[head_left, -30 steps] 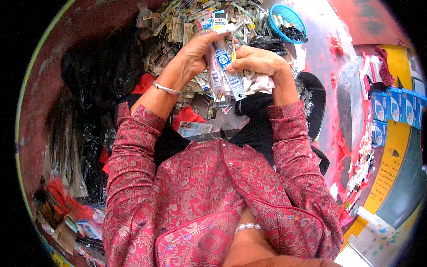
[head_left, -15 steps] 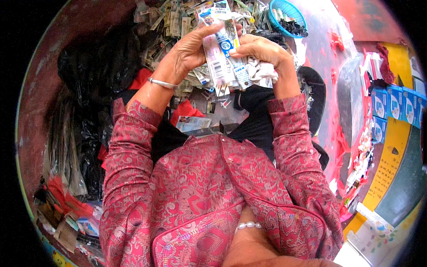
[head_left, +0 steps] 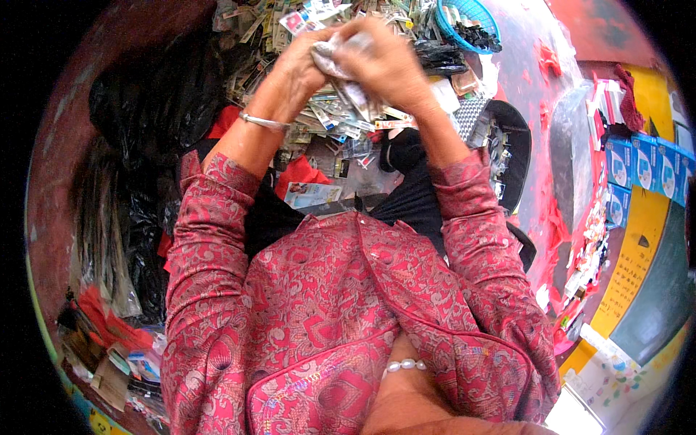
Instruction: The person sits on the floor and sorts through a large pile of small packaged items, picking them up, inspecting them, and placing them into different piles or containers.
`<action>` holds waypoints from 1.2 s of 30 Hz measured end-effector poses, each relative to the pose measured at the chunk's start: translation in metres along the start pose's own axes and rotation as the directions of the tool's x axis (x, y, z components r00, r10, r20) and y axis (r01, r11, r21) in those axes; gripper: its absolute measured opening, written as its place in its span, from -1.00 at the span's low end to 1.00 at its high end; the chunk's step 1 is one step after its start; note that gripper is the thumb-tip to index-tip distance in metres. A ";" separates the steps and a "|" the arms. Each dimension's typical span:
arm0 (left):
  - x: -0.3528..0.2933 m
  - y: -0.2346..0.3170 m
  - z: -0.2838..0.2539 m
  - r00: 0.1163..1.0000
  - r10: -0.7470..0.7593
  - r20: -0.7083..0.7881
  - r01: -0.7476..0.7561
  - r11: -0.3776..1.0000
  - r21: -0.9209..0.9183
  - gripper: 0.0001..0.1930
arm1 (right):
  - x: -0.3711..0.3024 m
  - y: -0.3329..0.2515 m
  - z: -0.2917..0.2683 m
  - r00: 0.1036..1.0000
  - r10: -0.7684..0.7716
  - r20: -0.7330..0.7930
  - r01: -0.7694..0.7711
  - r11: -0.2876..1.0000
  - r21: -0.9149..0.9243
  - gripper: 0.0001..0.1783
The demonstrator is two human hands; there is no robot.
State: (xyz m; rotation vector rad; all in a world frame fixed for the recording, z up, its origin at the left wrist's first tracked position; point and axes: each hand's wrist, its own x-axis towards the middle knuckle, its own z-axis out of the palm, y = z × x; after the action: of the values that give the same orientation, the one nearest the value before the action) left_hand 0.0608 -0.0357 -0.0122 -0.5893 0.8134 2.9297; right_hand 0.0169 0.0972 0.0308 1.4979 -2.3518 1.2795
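Note:
My left hand is closed on a slim clear plastic packet with a printed label. The packet's lower end slants down below the hands, and its middle is hidden by them. Over it bends my right hand, smeared by motion, its fingers closed on a crumpled white cloth pressed against the packet. Under and beyond both hands spreads a heap of similar slim packets, many lying crosswise.
A blue plastic basket with dark items stands at the far right of the heap. Black plastic bags lie on the left. A dark tray of small packets sits to the right. Blue boxes are at the far right.
My right hand has moved up and left, bringing the white cloth from beside the packet onto it. The packet has tilted and is now mostly covered by my hands.

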 end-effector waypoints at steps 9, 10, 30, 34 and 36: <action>0.008 0.038 -0.020 0.926 0.252 -0.282 -0.266 0.964 -0.013 -0.79 | -0.019 0.027 -0.046 0.894 0.037 0.447 0.021 0.992 -0.125 -0.83; -0.001 0.040 -0.009 0.888 0.318 -0.331 -0.308 0.948 0.083 -0.80 | -0.016 0.028 -0.055 0.877 0.158 0.453 -0.073 0.977 -0.199 -0.82; -0.009 0.055 -0.001 0.967 0.236 -0.092 -0.249 0.953 -0.175 -0.70 | 0.000 0.036 -0.068 0.670 0.686 0.285 -0.741 0.591 0.320 -0.57; -0.006 0.043 -0.003 0.945 0.177 0.276 -0.077 0.938 -0.338 -0.67 | 0.012 0.024 -0.038 0.529 0.540 0.655 -0.847 0.290 0.445 -0.53; -0.003 0.033 0.005 0.941 0.150 0.303 -0.049 0.947 -0.316 -0.66 | 0.009 0.008 -0.011 0.504 0.512 0.696 -0.848 0.142 0.511 -0.50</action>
State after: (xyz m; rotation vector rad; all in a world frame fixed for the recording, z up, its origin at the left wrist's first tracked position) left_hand 0.0573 -0.0619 0.0087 -0.0642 0.3677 3.1453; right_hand 0.0024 0.0999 0.0377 0.4808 -3.0269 2.9612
